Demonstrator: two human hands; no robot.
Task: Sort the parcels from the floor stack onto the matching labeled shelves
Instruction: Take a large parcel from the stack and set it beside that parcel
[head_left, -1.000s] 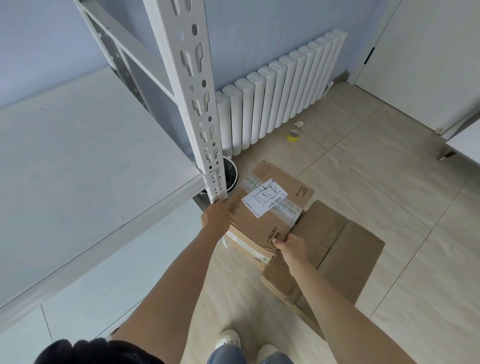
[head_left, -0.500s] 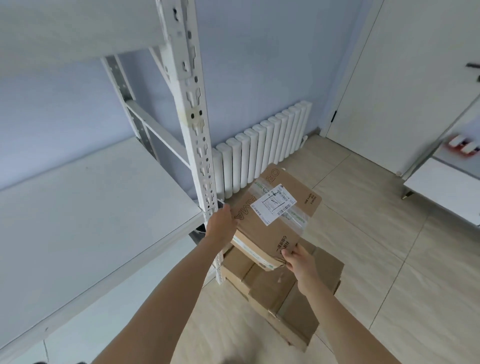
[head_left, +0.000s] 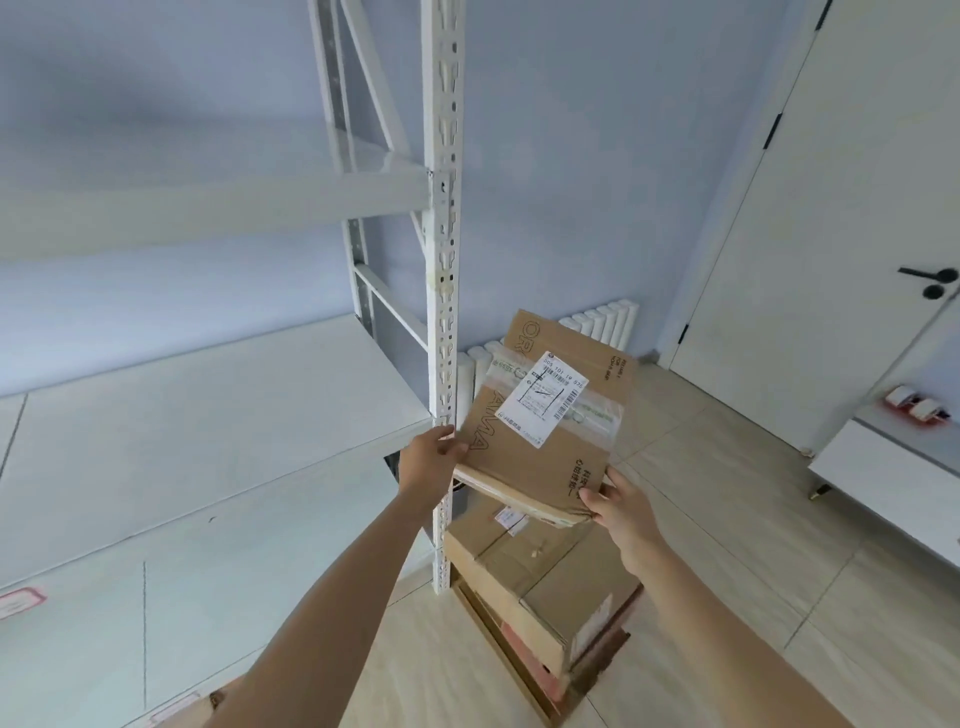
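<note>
I hold a flat brown cardboard parcel (head_left: 558, 415) with a white shipping label up in the air, just right of the white shelf post (head_left: 441, 260). My left hand (head_left: 434, 460) grips its near left corner, beside the post. My right hand (head_left: 621, 501) pinches its near right corner. Below it, the floor stack of cardboard parcels (head_left: 540, 587) stands by the post's foot. The white middle shelf (head_left: 182, 441) spreads to the left, with another shelf (head_left: 208, 202) above it and a lower one (head_left: 156, 597) carrying a small red-edged label (head_left: 18, 601).
A white radiator (head_left: 608, 325) lines the blue wall behind the parcel. A white door (head_left: 841, 234) with a black handle stands at the right. A white low cabinet (head_left: 893, 457) with tape rolls on top sits at the far right. Beige floor tiles lie around the stack.
Both hands have lifted the parcel off the floor stack to about middle-shelf height. The view has tilted up, and the upper shelf and the door now show.
</note>
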